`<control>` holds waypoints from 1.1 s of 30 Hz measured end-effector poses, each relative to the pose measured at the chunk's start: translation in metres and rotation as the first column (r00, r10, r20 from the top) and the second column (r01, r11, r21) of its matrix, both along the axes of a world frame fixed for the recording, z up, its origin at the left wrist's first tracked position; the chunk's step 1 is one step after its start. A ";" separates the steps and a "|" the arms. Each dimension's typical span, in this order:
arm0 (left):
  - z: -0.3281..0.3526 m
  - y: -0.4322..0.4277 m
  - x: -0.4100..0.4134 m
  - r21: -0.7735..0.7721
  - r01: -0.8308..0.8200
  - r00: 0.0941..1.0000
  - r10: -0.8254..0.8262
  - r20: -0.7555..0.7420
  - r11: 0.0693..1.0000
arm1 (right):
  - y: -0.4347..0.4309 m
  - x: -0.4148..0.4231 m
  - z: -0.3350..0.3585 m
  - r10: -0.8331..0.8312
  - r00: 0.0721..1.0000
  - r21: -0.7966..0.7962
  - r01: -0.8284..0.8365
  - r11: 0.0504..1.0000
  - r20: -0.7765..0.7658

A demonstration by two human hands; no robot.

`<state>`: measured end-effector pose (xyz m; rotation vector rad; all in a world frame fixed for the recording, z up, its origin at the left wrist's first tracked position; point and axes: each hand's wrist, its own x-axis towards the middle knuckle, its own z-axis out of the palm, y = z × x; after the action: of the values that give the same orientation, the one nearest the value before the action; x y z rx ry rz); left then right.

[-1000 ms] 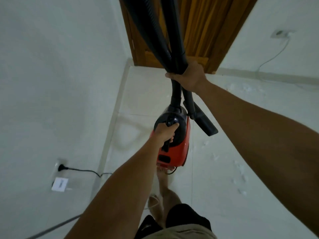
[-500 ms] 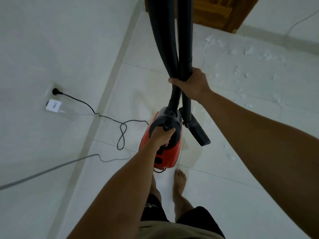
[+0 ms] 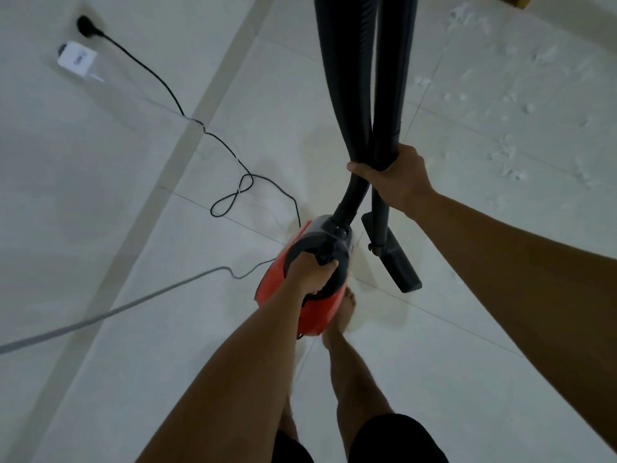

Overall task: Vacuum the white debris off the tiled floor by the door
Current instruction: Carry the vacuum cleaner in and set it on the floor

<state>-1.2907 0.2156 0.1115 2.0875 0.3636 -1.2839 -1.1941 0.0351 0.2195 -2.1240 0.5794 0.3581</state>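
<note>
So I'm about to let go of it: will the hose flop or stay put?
Probably flop: the hose looks ribbed and curves down into the vacuum. Likely light, since the right hand grips it together with the wand.

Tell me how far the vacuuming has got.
Done: the plug is pushed in. In hand: the left hand grips the vacuum by its handle, and the right hand holds the hose and tube together, nozzle not yet at the mess. Left: all the cleaning; white debris lies scattered over the tiles.
</note>
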 end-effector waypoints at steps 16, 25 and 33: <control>-0.023 0.254 -0.074 0.239 -0.057 0.994 0.032 0.106 0.969 | 0.237 -0.068 -0.053 0.073 0.997 0.199 -0.075 0.977 0.019; -0.045 0.245 -0.072 0.203 -0.013 0.987 -0.020 0.157 0.979 | 0.234 -0.073 -0.066 0.019 0.998 0.114 -0.025 0.993 0.057; -0.123 0.134 -0.076 0.065 0.060 0.995 -0.065 0.076 0.996 | 0.137 -0.083 -0.117 -0.032 0.999 -0.056 0.033 0.998 0.015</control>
<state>-1.3672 0.3500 -0.0114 2.2105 0.3102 -1.2376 -1.2768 0.1723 0.1024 -2.1664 0.6214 0.3122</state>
